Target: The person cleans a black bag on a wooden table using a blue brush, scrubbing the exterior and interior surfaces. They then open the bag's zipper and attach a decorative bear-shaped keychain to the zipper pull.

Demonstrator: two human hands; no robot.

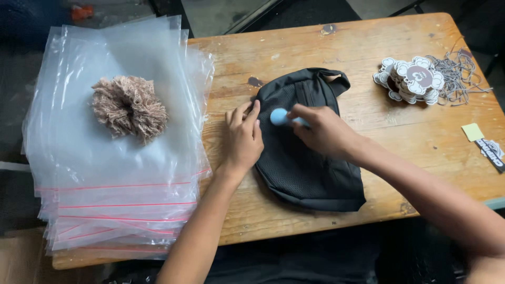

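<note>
While the black bag [307, 158] is being pinned flat by the left hand [243, 138], its fingers spread open at nine o'clock, the pale blue tool [280, 117] is being gripped by the right hand [324, 130] and is best being kept pressed lightly.

I found the head view evenly and softly lit, of daylight character, moderately bright, with no hard shadows. The wooden table [368, 47] read clearly in grain and stains. My hands threw only faint, diffuse shadows. The stack of clear plastic bags [115, 173] carried a pale sheen, strongest toward its upper part, which washed out the surface beneath. The black bag [310, 179] was underexposed; I could make out its mesh only in part. The ground beyond the table and the lower edge of the frame fell into near darkness. Focus was adequate at centre; the corners looked slightly soft, and straight edges bowed a little toward the frame borders.
</note>
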